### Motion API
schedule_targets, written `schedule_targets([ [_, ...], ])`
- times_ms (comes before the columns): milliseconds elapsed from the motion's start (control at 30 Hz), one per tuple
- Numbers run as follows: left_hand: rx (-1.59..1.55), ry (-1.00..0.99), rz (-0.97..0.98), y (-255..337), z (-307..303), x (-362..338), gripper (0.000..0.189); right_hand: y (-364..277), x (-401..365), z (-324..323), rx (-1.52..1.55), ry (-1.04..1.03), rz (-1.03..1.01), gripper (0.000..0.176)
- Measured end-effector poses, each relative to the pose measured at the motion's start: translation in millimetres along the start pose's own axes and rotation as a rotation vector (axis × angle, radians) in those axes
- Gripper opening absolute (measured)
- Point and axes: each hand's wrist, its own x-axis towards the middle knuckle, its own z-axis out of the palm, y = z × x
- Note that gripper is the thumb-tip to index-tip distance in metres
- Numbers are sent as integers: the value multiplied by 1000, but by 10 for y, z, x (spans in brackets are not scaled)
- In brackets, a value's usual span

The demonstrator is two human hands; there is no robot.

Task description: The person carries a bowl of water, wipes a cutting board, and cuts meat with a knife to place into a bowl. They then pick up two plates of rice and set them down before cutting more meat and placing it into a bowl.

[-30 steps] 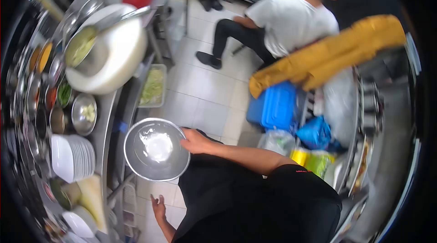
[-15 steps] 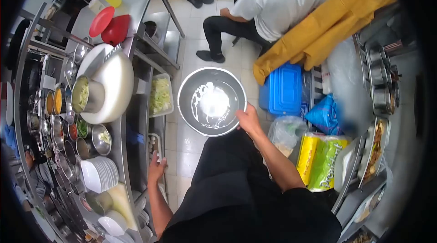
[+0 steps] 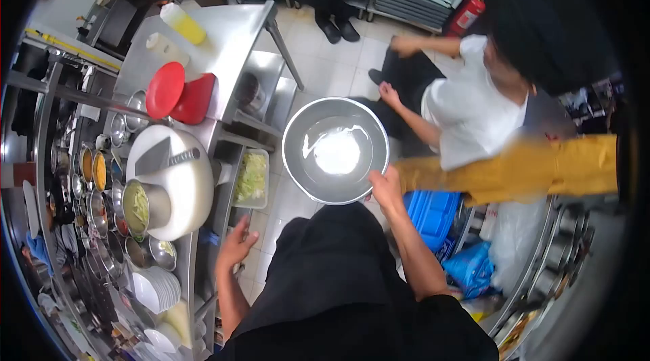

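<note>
A wide metal bowl [image 3: 296, 151] is in front of me over the floor, with what looks like clear water in it and a bright reflection on the surface. My right hand [image 3: 388, 190] grips its rim at the lower right, thumb on top. The fingers under the rim are partly hidden. My left hand [image 3: 237, 242] hangs beside the steel counter with its fingers apart and nothing in them. Close to that hand, on a low shelf, is a clear tub of shredded cabbage [image 3: 251, 182].
On the left counter [image 3: 233, 23] stand a white cutting board [image 3: 196, 195] with a cleaver [image 3: 169, 156], a metal pot [image 3: 154, 207], red scale [image 3: 196, 100] and stacked plates [image 3: 157, 290]. A person in a white shirt [image 3: 474, 110] sits ahead right, near a blue crate [image 3: 431, 219].
My view has shifted forward, and the bowl stays in my right hand. The seated person has turned toward me. The left hand remains free beside the counter.
</note>
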Motion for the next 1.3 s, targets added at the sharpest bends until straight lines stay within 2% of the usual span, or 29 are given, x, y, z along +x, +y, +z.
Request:
schedule_targets([
  [100,-274,244,231,861,-512,-108,66,-402,530,144,-8,-13,-41,22],
  [167,-361,464,378,1183,-976,-120,62,-704,841,275,4,-30,-54,21],
  [300,-267,1056,500,1419,-1896,77,51,-1153,1596,528,23,-21,-96,21],
  [367,-250,1270,552,1542,-2252,245,47,-1406,1892,672,13,-37,-81,22],
  [400,-241,1349,578,1456,-2464,344,48,-1613,2017,801,-14,-16,-51,21],
  [433,-315,1440,626,1401,-2683,477,57,-1803,2171,918,-42,7,-23,21],
  [500,-407,1593,581,1493,-2981,640,66,-1956,2516,1058,-49,-41,-73,21],
  [667,-555,1624,750,1936,-3475,1051,68,-2588,3213,1518,-56,-91,-110,19],
  [767,-472,1709,660,2191,-3701,1197,66,-2961,3624,1799,-77,-127,-115,19],
  [800,-533,1845,567,2290,-3722,1258,65,-3052,3787,1886,-58,-163,-130,18],
  [833,-531,1865,553,2255,-3785,1278,65,-3128,3953,1982,-41,-207,-142,18],
  [900,-596,1953,345,2101,-3895,1245,62,-3297,4281,2216,-38,-273,-127,18],
  [933,-558,1995,271,2448,-3794,1246,55,-3403,4415,2337,-31,-287,-112,19],
  [1000,-127,2349,352,2461,-3756,1219,46,-3539,4783,2531,-51,-353,-110,20],
  [1033,72,2512,395,2925,-3582,1286,44,-3592,4982,2621,-58,-378,-114,20],
  [1100,-152,2542,721,3510,-3279,1572,37,-3692,5393,2836,-72,-451,-91,20],
  [1133,-197,2450,726,3796,-3126,1830,33,-3736,5608,2948,-73,-506,-91,20],
  [1233,-368,1991,484,4766,-2848,2965,23,-3964,6116,3327,-157,-575,-52,23],
  [1300,-441,1333,315,5267,-2855,3537,38,-4062,6450,3527,-180,-654,-23,23],
])
